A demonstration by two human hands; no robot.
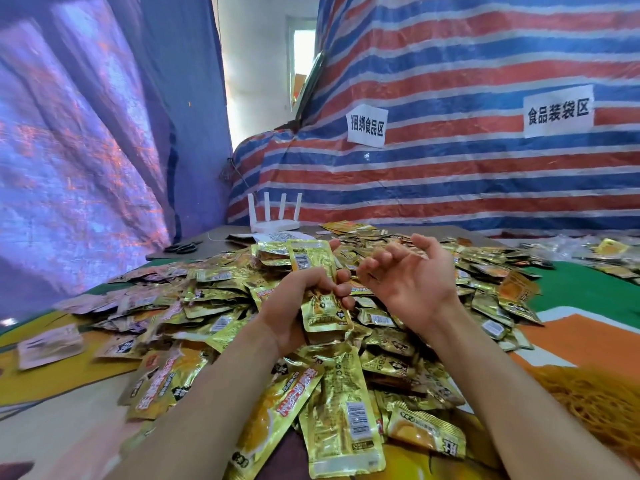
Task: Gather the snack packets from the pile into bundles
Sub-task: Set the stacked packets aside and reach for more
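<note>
L grip (294, 306) clutches packet bundle (306, 259) over pile (346, 407); R grip (415, 277) empty, fingers loose

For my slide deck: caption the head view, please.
Left hand grips a stack of gold snack packets above the pile; right hand open beside it.

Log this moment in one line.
left hand: grips bundle | right hand: open, empty, above pile | stage: gathering packets
</note>
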